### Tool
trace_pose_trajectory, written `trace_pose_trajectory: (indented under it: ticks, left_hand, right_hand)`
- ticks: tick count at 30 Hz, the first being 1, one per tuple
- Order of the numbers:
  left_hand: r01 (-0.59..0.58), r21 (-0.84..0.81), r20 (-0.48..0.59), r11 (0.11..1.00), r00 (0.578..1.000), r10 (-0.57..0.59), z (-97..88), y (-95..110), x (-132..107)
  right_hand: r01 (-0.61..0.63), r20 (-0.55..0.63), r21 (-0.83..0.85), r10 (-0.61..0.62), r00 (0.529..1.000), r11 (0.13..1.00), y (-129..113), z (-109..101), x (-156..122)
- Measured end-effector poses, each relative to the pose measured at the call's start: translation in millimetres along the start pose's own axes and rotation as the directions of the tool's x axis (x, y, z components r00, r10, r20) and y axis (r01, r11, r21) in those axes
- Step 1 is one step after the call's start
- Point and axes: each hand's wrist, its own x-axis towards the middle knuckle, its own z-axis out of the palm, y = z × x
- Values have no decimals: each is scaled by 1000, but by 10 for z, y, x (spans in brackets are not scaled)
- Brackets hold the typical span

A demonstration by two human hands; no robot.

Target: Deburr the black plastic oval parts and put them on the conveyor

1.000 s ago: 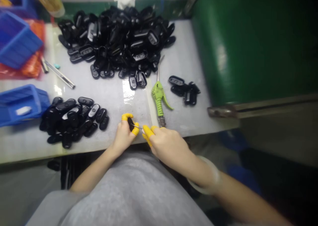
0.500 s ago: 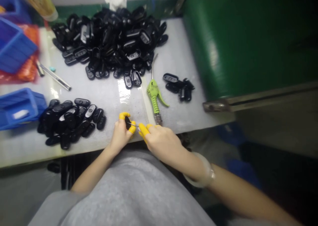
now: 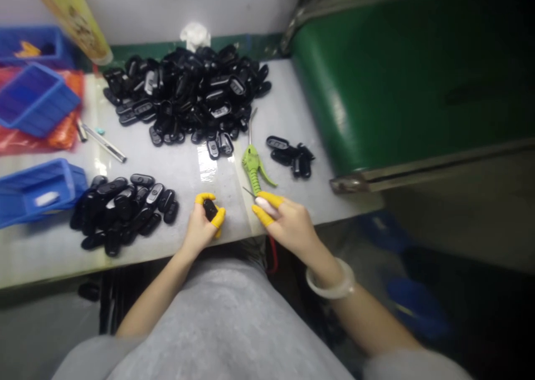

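Observation:
My left hand, with yellow finger cots, pinches a small black oval plastic part at the near table edge. My right hand, also in yellow cots and with a pale bangle on the wrist, is closed on a thin pointed metal tool whose tip points up and left. The tool's tip is apart from the black part. A green air blow gun lies just beyond my right hand.
A big heap of black parts fills the back of the grey table. A smaller pile lies left, a few parts right. Blue bins stand at left. A green conveyor borders the right.
My right hand has pulled away to the right, so the tool's tip has left the black part. The left hand keeps its pinch. The camera tilted up.

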Motion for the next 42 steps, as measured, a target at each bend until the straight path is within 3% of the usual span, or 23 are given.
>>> trace_pose_trajectory:
  ticks: [3,5,8,12,17,20,22,25,27,33,42]
  left_hand:
    - [-39,-10,10,999,999,39,3,-3,2]
    - [-71,-12,18,997,997,71,8,-4,-7]
    - [-112,12,12,994,994,112,11,-15,-34]
    - [-111,-21,19,994,994,111,4,-43,-48]
    - [-24,-191,39,981,999,32,3,42,-72]
    - [47,-237,83,970,996,-29,3,194,-198]
    - [73,-252,120,965,992,-44,-4,310,-318]
    - [88,-269,166,959,985,-44,-19,461,-486]
    - [102,-272,186,957,981,-51,-24,535,-565]
    - [137,-297,201,945,976,-79,-27,642,-641]
    - [181,-326,232,928,967,-107,-52,600,-601]
  right_hand:
    - [-291,-63,-202,284,957,935,227,-95,289]
    - [-391,-106,-305,377,920,868,359,-143,478]
    - [-425,-136,-360,404,905,830,450,-169,654]
    - [-496,-187,-372,460,868,785,430,-176,677]
    - [-500,-108,-387,501,859,775,501,-209,595]
    - [-471,-136,-288,451,882,834,551,-188,492]
    - [-461,-168,-102,441,881,882,545,-156,389]
    - [-448,-171,190,479,861,874,468,-90,218]
    - [-428,-148,291,482,864,856,390,-43,122]
    - [-415,-84,407,486,870,813,226,71,-21]
    - [-361,-136,395,443,886,845,58,18,-76]
